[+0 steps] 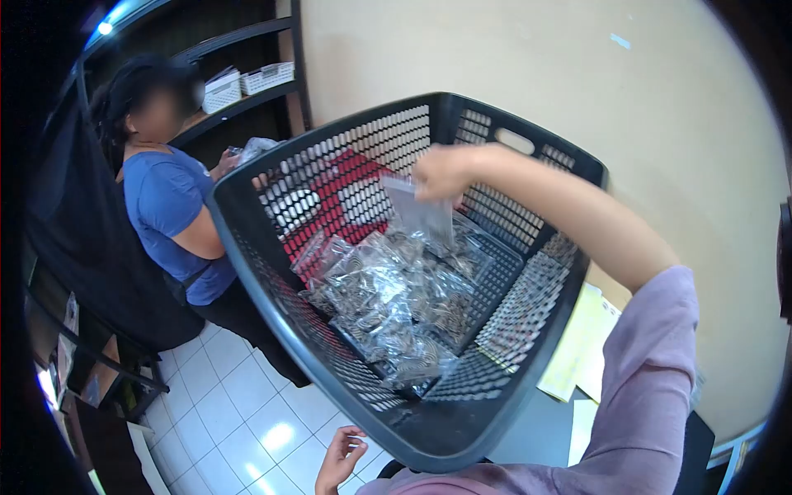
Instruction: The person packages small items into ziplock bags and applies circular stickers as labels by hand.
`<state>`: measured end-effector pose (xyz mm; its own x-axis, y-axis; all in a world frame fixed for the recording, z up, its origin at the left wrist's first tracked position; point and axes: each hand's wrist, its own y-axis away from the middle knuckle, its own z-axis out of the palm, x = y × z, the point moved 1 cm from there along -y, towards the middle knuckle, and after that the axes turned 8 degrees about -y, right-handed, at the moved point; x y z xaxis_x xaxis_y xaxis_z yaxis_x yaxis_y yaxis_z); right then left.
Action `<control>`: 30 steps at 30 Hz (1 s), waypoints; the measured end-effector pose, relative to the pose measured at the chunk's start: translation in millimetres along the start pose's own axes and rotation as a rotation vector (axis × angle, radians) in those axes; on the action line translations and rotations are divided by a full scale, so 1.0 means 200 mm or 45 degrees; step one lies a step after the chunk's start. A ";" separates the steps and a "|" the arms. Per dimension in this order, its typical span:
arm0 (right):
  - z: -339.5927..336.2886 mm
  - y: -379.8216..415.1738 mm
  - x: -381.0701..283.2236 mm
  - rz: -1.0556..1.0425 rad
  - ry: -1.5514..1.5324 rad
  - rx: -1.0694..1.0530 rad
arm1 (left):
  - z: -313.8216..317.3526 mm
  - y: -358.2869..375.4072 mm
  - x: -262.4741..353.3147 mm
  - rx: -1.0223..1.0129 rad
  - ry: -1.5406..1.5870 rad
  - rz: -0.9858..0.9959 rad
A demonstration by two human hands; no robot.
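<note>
A black plastic laundry-type basket [495, 433] with perforated walls stands right in front of me. Inside it lies a pile of clear plastic bags [384, 289] with small brownish-grey pieces, too small to name. My right hand [445, 173] reaches over the basket, closed on the top edge of a clear zip bag [422, 216]; the bag hangs above the pile, and the hand is slightly blurred. Below the near rim, on the left, my left hand [340, 458] hovers with its fingers loosely bent and apart, holding nothing visible.
A person in a blue shirt [169, 190] stands to the left, holding clear plastic. Behind are dark shelves [247, 103] with white baskets [268, 77]. Yellow papers [569, 363] lie on a grey table [532, 429] at right. Tiled floor [235, 396] shows below.
</note>
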<state>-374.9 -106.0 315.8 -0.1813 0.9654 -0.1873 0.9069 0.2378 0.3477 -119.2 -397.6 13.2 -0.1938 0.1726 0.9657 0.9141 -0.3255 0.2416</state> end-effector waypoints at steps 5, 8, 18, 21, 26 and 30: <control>-0.21 0.66 0.19 -0.298 -0.439 1.036 | 0.19 -0.03 -0.01 -0.835 -0.176 0.123; -0.20 1.08 0.33 -0.347 -0.538 1.444 | 0.39 -0.02 0.27 -1.088 0.016 0.106; 0.75 2.15 0.55 -0.098 -1.170 1.653 | 1.10 -0.13 0.60 -1.123 -0.079 0.424; 1.11 2.30 0.58 0.159 -1.329 1.659 | 1.39 -0.10 0.71 -1.099 -0.030 0.579; 1.53 2.42 0.63 0.259 -1.738 1.755 | 1.89 0.06 0.80 -1.139 0.063 0.830; 1.64 2.47 0.61 0.261 -1.731 1.811 | 2.15 0.20 0.82 -1.098 0.101 0.864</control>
<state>176.1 95.0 163.0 -0.3190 0.0940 -0.9431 0.5945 -0.7551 -0.2763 37.6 16.9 140.4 0.2039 -0.3381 0.9188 0.2894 -0.8757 -0.3864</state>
